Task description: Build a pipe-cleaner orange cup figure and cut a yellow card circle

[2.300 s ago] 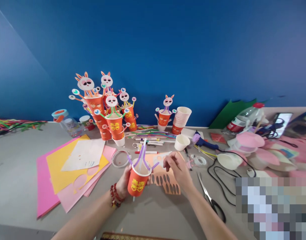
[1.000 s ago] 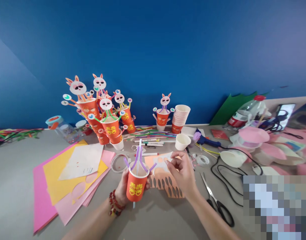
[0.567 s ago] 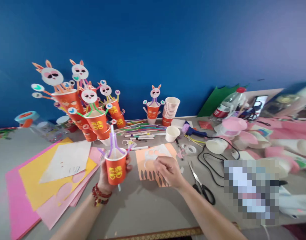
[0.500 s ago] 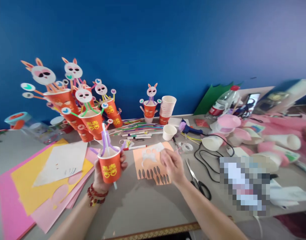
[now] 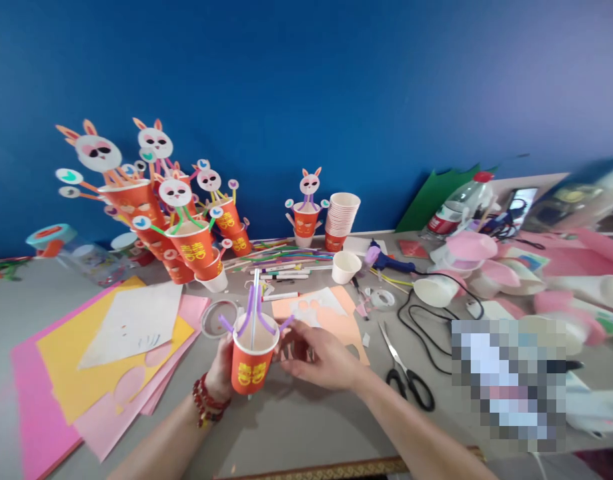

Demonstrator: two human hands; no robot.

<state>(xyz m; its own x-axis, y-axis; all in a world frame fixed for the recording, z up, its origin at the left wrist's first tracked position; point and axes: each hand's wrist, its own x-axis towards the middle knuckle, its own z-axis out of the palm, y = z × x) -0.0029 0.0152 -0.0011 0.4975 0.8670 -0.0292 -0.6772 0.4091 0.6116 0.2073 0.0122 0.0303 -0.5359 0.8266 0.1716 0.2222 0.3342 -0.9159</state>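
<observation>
My left hand (image 5: 220, 371) is closed round a red paper cup (image 5: 252, 373) with yellow printed characters, held upright above the table. Out of the cup rise bent purple pipe cleaners (image 5: 269, 325) and a pale straw (image 5: 257, 293); a bit of the straw pokes out below the base. At the cup's right side is my right hand (image 5: 322, 355), thumb and fingers bent but apart, close to the tip of one purple pipe cleaner. Whether it touches that tip is unclear. Partly behind this hand lies an orange paper sheet (image 5: 353, 315) with white cut-out paper on it.
Finished-looking rabbit cups (image 5: 189, 243) stand at back left, another rabbit cup (image 5: 306, 220) beside stacked paper cups (image 5: 342, 217). Scissors (image 5: 405, 373) and a blue glue gun (image 5: 393, 263) with a black cord lie on the right. Coloured paper sheets (image 5: 51, 393) cover the left.
My right hand has moved left from above the orange sheet to the cup's side, its fingers opening from a closed grip. The cup in my left hand sits further right and lower in view.
</observation>
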